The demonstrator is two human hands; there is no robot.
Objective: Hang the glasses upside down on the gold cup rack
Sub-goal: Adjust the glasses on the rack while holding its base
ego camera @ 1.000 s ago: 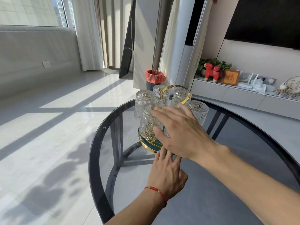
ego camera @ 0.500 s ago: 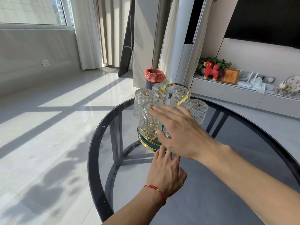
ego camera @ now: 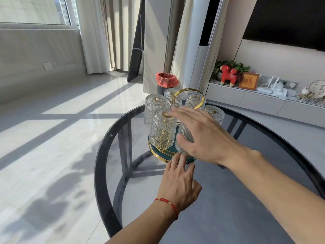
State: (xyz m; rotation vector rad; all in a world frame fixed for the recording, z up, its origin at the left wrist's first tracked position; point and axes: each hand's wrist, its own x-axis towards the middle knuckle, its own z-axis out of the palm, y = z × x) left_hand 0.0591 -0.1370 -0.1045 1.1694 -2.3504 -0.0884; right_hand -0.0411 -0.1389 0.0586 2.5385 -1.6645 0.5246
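Note:
The gold cup rack (ego camera: 189,89), with a ring handle and a green base, stands on a round glass table (ego camera: 101,155). Several ribbed clear glasses hang upside down on it, one at the front left (ego camera: 162,131). My right hand (ego camera: 205,136) lies over another upside-down glass (ego camera: 184,140) at the front right; its fingers are stretched flat and apart above the glass and its thumb touches the glass's side. My left hand (ego camera: 177,184), with a red string on the wrist, reaches from below, fingertips on the base's near rim.
The table has a dark rim and dark legs under the glass. Behind it stand a bin with a red bag (ego camera: 167,80) and a low grey cabinet (ego camera: 263,103) with ornaments. To the left lies sunlit tiled floor.
My right hand has lifted slightly, so more of the front-right glass shows under the palm. The left hand stays at the base. The view has shifted a little.

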